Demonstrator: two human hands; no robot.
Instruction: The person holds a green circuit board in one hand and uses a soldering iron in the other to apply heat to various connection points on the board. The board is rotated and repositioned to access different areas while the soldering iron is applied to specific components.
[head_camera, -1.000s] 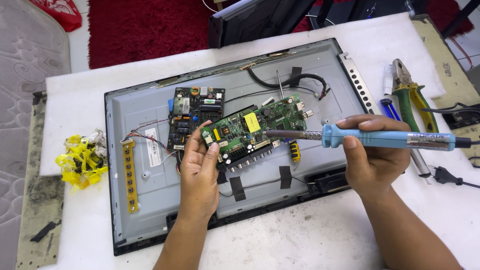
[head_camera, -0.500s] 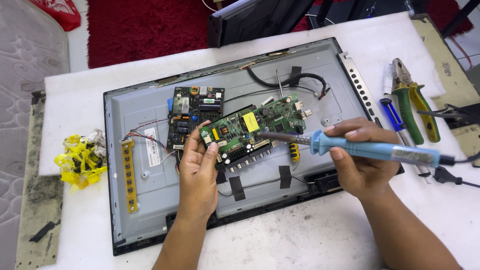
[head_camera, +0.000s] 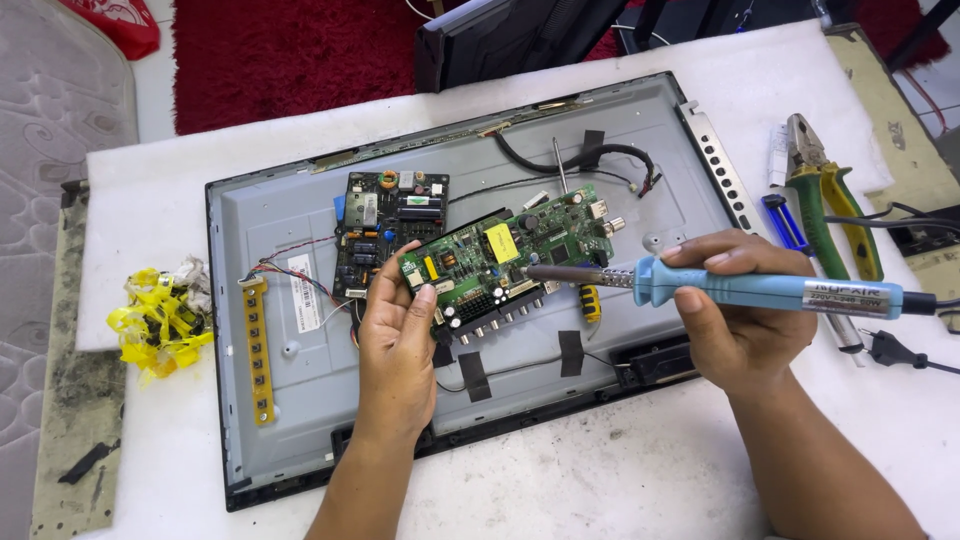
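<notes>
The left hand (head_camera: 395, 345) pinches the green circuit board (head_camera: 505, 260) above the grey panel's (head_camera: 300, 400) centre. At three o'clock, the right hand (head_camera: 735, 320) grips the blue soldering iron (head_camera: 760, 292), hiding mid-handle; tip contact unclear.

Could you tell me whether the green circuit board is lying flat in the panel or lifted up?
Lifted: the left hand tilts the green circuit board above the grey panel.

A white bench (head_camera: 620, 490) carries a flat screen panel (head_camera: 300, 420) lying face down at its middle. At nine o'clock sits a tangle of yellow tape (head_camera: 158, 322). At three o'clock lie green-handled pliers (head_camera: 830, 195), a blue-handled tool (head_camera: 783, 220) just beside them, and a black plug (head_camera: 880, 347) below.
</notes>
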